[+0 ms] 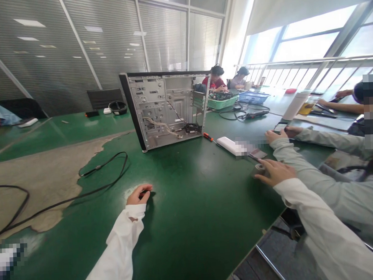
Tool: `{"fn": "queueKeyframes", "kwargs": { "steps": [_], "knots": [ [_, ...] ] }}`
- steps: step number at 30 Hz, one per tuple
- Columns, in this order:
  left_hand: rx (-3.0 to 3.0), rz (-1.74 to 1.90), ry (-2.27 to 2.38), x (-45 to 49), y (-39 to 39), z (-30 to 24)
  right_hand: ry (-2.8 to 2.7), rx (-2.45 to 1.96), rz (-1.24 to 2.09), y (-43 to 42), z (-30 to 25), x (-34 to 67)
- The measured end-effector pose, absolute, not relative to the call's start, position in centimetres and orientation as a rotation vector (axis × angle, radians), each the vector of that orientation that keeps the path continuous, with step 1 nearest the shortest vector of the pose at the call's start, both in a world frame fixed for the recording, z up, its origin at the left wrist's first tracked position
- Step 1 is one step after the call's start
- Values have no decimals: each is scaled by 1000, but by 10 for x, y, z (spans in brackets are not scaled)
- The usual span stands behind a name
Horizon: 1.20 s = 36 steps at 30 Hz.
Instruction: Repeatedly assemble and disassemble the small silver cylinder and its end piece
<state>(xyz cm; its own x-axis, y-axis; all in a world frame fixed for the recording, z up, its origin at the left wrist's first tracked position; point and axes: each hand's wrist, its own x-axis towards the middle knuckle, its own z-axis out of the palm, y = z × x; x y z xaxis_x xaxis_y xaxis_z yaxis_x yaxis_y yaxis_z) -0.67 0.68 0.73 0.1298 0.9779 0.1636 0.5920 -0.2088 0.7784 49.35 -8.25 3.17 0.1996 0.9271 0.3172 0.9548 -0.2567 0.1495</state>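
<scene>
My left hand (pixel 140 194) rests on the green tabletop with its fingers loosely curled. A gap shows between thumb and fingers, and I see nothing held there. At the right, my right hand (pixel 277 172) has its thumb and fingers around a small grey roll (pixel 258 168), partly hidden by the fingers. What kind of roll it is, I cannot tell. Beyond both hands stands an open computer case (pixel 170 110), its bare metal inside facing me with loose wires and a dark fan-like part at the bottom. A screwdriver (pixel 208 136) with an orange-and-black handle lies beside the case.
A white box (pixel 231 145) lies near my right hand. Close by on the right, another person's hands (pixel 279 134) hold something small. A black cable (pixel 84 196) loops over the worn patch at left. Green (pixel 223 102) and blue baskets (pixel 254 97) stand farther back.
</scene>
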Motion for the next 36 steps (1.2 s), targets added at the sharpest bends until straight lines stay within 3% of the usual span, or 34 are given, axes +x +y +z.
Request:
{"fn": "queueKeyframes", "kwargs": {
  "steps": [3, 8, 15, 24, 29, 36],
  "knots": [
    [1867, 919, 1514, -6, 6, 8, -1991, -2490, -303, -63, 38, 494],
    [1837, 917, 1533, -3, 3, 13, -2169, -2442, -267, -50, 54, 477],
    [1854, 937, 1511, -2, 1, 16, -2426, -1686, -231, -37, 59, 348],
    [1965, 988, 1415, -3, -2, 9, -2198, -1123, 361, -3, 31, 171],
    [2228, 898, 1360, -5, 0, 0, -2043, -982, 597, -2, 8, 166],
    [2431, 787, 1512, -1, 1, -5, -1962, -818, 653, -9, 21, 180]
  ]
}}
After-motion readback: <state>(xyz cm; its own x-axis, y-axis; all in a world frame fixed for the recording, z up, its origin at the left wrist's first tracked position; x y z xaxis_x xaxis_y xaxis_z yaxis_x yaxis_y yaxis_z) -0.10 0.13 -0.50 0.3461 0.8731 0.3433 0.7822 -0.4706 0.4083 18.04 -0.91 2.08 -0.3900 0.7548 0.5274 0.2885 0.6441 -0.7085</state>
